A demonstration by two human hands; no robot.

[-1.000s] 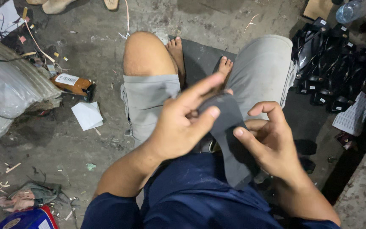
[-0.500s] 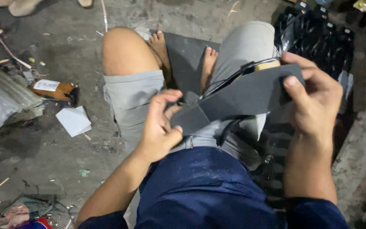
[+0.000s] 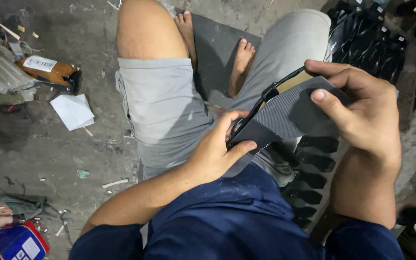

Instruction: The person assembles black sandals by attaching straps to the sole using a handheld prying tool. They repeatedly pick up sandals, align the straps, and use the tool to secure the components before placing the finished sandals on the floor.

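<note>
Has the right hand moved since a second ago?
Yes. The right hand went from the lap toward the right knee, carrying the grey sole piece.

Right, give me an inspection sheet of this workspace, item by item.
Surface: dirty grey concrete floor; the person sits on it with a dark grey mat under the bare feet.
Job's things: a flat grey ribbed sandal sole with black straps, held over the lap.
Clutter: brown bottle with a white label, white folded paper, blue box, scraps.
Grippers: left hand pinches the sole's lower end; right hand grips its upper end, thumb on the ribbed face.
Cables: nothing seen.
Surroundings: rows of black strap pieces on the person's right, more black pieces beyond.
</note>
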